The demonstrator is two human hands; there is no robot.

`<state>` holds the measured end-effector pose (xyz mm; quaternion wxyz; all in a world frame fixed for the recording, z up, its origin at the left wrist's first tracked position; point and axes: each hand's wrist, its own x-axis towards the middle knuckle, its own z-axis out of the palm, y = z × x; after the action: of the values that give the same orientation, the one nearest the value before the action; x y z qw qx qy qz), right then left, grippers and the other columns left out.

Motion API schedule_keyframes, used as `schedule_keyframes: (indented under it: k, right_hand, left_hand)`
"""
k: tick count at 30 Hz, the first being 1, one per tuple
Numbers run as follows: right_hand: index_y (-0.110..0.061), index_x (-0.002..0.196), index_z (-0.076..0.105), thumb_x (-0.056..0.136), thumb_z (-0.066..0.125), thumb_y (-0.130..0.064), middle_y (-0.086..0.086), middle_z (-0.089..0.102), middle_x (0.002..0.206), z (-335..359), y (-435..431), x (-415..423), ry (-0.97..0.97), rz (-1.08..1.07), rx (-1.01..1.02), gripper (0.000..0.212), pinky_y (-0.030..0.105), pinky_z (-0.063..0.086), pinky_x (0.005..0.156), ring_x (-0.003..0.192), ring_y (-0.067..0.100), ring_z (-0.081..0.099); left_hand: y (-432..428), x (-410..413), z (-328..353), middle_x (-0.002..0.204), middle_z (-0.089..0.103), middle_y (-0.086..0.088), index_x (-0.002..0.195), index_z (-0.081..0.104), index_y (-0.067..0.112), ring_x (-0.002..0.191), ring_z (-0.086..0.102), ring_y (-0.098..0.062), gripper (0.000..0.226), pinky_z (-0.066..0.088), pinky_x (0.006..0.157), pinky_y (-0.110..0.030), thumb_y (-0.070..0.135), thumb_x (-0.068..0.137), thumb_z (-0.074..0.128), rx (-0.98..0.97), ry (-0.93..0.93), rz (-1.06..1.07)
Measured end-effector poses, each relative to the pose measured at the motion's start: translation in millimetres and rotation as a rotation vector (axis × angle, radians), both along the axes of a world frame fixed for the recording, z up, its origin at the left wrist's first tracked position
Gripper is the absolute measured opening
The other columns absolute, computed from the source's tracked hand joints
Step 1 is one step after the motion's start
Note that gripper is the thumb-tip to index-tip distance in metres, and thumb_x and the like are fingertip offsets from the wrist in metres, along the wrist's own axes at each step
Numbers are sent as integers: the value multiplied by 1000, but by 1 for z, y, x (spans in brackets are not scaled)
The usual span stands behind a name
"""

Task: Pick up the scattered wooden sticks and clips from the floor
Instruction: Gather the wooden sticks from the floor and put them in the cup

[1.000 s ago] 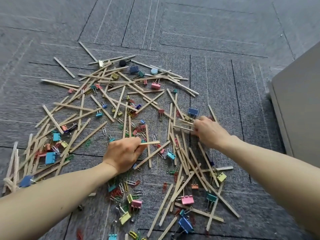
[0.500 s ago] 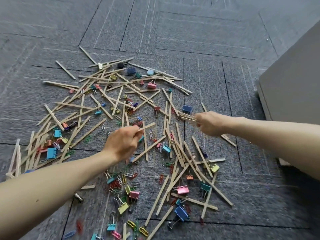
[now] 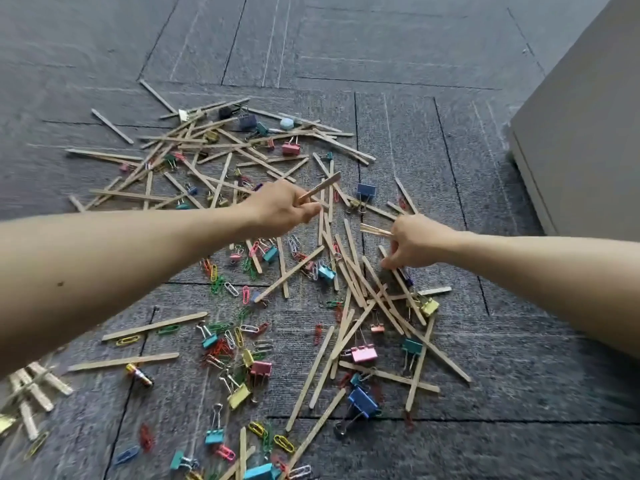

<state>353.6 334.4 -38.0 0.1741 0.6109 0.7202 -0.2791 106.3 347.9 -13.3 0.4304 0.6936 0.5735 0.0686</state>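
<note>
Many thin wooden sticks (image 3: 294, 271) lie crisscrossed over the grey carpet, mixed with coloured binder clips (image 3: 363, 353) and paper clips (image 3: 230, 289). My left hand (image 3: 280, 209) hovers over the middle of the pile, shut on a wooden stick (image 3: 320, 185) that points up and to the right. To its right, my right hand (image 3: 414, 242) holds a few sticks (image 3: 374, 230) that jut out to the left, while its fingertips touch another stick on the floor.
A light grey cabinet (image 3: 585, 133) stands at the right edge, close to the pile. A bundle of tied sticks (image 3: 33, 389) lies at the lower left. A small battery (image 3: 140, 374) rests near it. Bare carpet (image 3: 381, 46) stretches beyond the pile.
My left hand has lifted with its stick and moved up and to the right. My right hand has dropped lower toward the sticks. The camera has shifted, so the pile sits further left.
</note>
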Motion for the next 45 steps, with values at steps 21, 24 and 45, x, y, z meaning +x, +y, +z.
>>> schedule_keyframes:
  k: [21, 24, 45]
  right_hand:
    - [-1, 106, 47, 104, 35, -14, 22, 61, 91, 20, -17, -9, 572, -506, -31, 18, 39, 57, 66, 71, 28, 63]
    - [-4, 110, 48, 103, 36, -12, 16, 57, 90, 17, -20, -10, 600, -584, -51, 15, 29, 51, 53, 64, 21, 59]
    - [-12, 78, 53, 84, 71, -24, 2, 61, 74, -13, -67, -20, 165, -184, 275, 22, 36, 56, 64, 63, 16, 60]
  left_hand:
    - [-49, -6, -30, 89, 58, -4, 90, 45, 15, 75, 53, -19, 14, 46, 64, -34, 15, 102, 39, -74, 105, -47]
    - [-51, -8, -25, 89, 57, -9, 98, 41, 11, 74, 50, -20, 13, 48, 63, -35, 19, 105, 35, -227, -86, 74]
    - [-1, 48, -38, 63, 47, 1, 68, 47, 14, 50, 36, -12, 43, 32, 46, -22, 47, 89, 65, 46, 222, 261]
